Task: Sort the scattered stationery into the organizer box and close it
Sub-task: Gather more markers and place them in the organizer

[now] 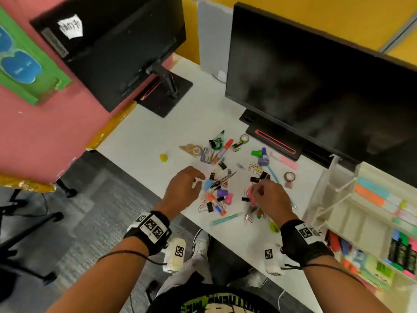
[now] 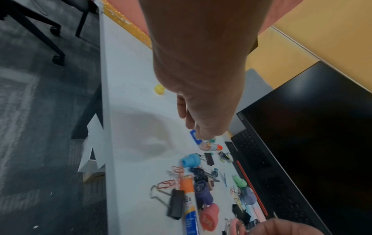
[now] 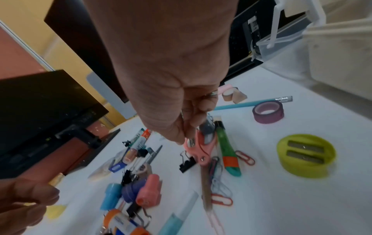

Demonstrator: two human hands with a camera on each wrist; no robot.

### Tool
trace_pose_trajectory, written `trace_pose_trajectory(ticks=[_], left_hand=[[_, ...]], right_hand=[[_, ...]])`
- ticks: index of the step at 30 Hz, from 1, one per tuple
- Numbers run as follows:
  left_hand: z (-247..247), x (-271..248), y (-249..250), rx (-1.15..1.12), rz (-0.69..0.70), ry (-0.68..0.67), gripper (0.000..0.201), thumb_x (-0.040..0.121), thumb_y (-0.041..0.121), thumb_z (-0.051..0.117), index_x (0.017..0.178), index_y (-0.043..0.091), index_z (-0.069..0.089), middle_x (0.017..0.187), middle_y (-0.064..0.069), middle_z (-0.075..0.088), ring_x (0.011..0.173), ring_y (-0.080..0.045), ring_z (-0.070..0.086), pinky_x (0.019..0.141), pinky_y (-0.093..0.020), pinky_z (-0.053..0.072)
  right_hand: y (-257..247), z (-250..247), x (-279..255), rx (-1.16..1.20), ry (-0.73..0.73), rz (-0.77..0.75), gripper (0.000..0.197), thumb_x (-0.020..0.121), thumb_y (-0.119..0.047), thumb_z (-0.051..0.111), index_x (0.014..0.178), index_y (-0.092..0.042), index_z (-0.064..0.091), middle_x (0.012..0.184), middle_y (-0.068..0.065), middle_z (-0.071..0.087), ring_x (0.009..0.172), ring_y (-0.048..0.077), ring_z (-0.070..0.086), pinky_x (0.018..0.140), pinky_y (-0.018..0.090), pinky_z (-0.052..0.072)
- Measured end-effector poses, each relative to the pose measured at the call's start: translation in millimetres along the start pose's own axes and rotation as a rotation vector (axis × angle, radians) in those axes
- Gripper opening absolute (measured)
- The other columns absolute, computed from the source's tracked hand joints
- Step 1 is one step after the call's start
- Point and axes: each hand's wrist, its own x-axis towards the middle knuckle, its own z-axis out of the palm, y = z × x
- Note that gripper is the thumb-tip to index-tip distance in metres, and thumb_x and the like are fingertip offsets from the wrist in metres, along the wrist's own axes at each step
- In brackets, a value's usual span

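My right hand (image 1: pixel 269 195) hangs over the pink scissors (image 3: pixel 201 147), fingers curled, tips at the handle; I can't tell if they've closed on it. My left hand (image 1: pixel 184 188) hovers loosely curled beside the blue cap (image 1: pixel 208 184), holding nothing I can see. Risk: the scissors lie tangled with a binder clip (image 3: pixel 187 163) and paper clips (image 3: pixel 244 157), so lifting may drag those off the desk edge. The organizer box (image 1: pixel 334 199) stands open at my right, well apart from the pile.

white desk (image 1: pixel 144 141) | scattered stationery (image 1: pixel 220 195) | organizer box (image 1: pixel 370 213) | two monitors (image 1: pixel 316 86)
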Motion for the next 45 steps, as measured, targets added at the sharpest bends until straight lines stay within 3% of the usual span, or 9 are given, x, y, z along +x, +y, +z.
trace_pose_trajectory(ticks=[4,9,14,18,20,26,32,38,45], left_hand=[[7,-11,-25,-0.028,-0.051,-0.035,0.019,0.09,0.014,0.067,0.105,0.024,0.073,0.105,0.007,0.066,0.081,-0.006,0.056,0.073,-0.027,0.049],[19,-15,-32,-0.068,-0.053,-0.113,0.019,0.091,0.018,0.066,0.107,0.027,0.071,0.105,0.009,0.064,0.083,-0.005,0.055,0.075,-0.023,0.045],[27,-17,-26,-0.045,0.073,-0.19,0.015,0.091,0.025,0.069,0.106,0.026,0.071,0.104,0.007,0.064,0.088,-0.01,0.061,0.074,-0.023,0.048],[34,-15,-20,-0.031,0.093,-0.245,0.014,0.093,0.024,0.068,0.106,0.026,0.072,0.106,0.007,0.064,0.094,-0.012,0.062,0.08,-0.028,0.052],[34,-12,-18,-0.033,0.092,-0.246,0.013,0.093,0.024,0.068,0.105,0.026,0.072,0.106,0.007,0.064,0.095,-0.013,0.063,0.081,-0.028,0.053],[34,-2,-17,-0.025,0.105,-0.244,0.013,0.093,0.023,0.067,0.106,0.024,0.071,0.107,0.004,0.064,0.094,-0.015,0.064,0.079,-0.028,0.054],[29,8,-22,-0.024,0.067,-0.206,0.016,0.092,0.021,0.068,0.107,0.021,0.071,0.106,0.0,0.066,0.089,-0.019,0.066,0.076,-0.035,0.056],[32,12,-26,-0.035,0.055,-0.176,0.015,0.092,0.019,0.069,0.106,0.019,0.072,0.105,0.002,0.066,0.089,-0.015,0.064,0.074,-0.02,0.044],[44,9,-30,-0.086,0.05,-0.23,0.018,0.091,0.019,0.072,0.108,0.02,0.069,0.106,0.001,0.064,0.092,-0.015,0.065,0.079,-0.03,0.057]], right_hand=[[-2,22,3,-0.027,0.013,0.147,0.015,0.092,-0.031,0.064,0.078,-0.027,0.06,0.073,-0.004,0.07,0.061,0.021,0.069,0.059,0.04,0.06],[-4,31,-4,-0.199,0.045,0.276,0.034,0.085,-0.052,0.073,0.094,-0.021,0.063,0.078,-0.003,0.066,0.075,0.021,0.062,0.064,0.028,0.04],[-5,42,1,-0.195,0.037,0.331,0.04,0.087,-0.05,0.073,0.098,-0.012,0.066,0.069,-0.004,0.056,0.07,0.021,0.058,0.058,0.028,0.039],[-15,41,2,-0.124,0.028,0.39,0.031,0.087,-0.039,0.077,0.084,-0.015,0.059,0.068,-0.004,0.056,0.06,0.01,0.052,0.05,0.024,0.034],[-19,38,0,-0.104,0.002,0.412,0.037,0.086,-0.04,0.08,0.094,-0.012,0.056,0.07,-0.005,0.053,0.059,0.006,0.048,0.048,0.023,0.03],[-9,52,4,0.005,0.005,0.462,0.043,0.084,-0.043,0.08,0.104,-0.01,0.061,0.077,0.001,0.065,0.065,0.013,0.062,0.055,0.026,0.044],[0,61,12,0.303,0.054,0.543,0.026,0.085,-0.032,0.077,0.087,-0.007,0.071,0.069,0.006,0.074,0.062,0.02,0.073,0.067,0.035,0.063],[0,64,12,0.691,0.12,0.697,0.017,0.085,-0.015,0.076,0.082,0.002,0.075,0.064,0.013,0.073,0.044,0.016,0.057,0.043,0.022,0.045],[-5,66,12,0.769,0.203,0.747,0.021,0.081,-0.013,0.077,0.075,0.007,0.074,0.061,0.02,0.068,0.04,0.018,0.051,0.047,0.026,0.045]])
